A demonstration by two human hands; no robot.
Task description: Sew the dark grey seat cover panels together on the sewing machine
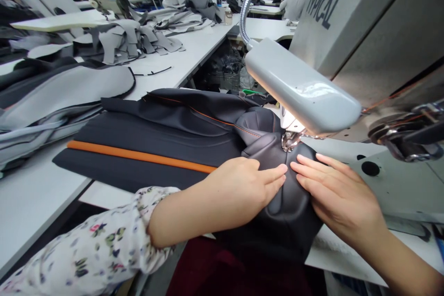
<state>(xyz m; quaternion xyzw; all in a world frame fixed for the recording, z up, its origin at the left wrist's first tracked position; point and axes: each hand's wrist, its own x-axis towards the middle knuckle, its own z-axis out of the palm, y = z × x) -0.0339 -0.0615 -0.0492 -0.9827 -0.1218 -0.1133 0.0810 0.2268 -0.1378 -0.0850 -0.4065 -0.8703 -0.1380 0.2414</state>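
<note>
A black leather-like cover point(163, 134) with an orange stripe and orange stitching lies bunched under the sewing machine's presser foot point(287, 141). On its folded part, just left of a seam, rests my left hand point(243, 192); two fingers stretch toward the seam while the others curl under. My right hand point(342, 189) lies flat on the cover to the right of that seam, fingers extended and slightly apart. Both sets of fingertips are close together, a little in front of the presser foot. The cover's near edge hangs over the table edge toward my lap.
The sewing machine head point(350, 23) fills the upper right, with a lit lamp point(301, 83) on a bendable neck point(244, 14). To the left are stacked grey and black pieces point(69, 92) and grey scraps point(128, 39) on white tables. A person point(294, 4) sits farther back.
</note>
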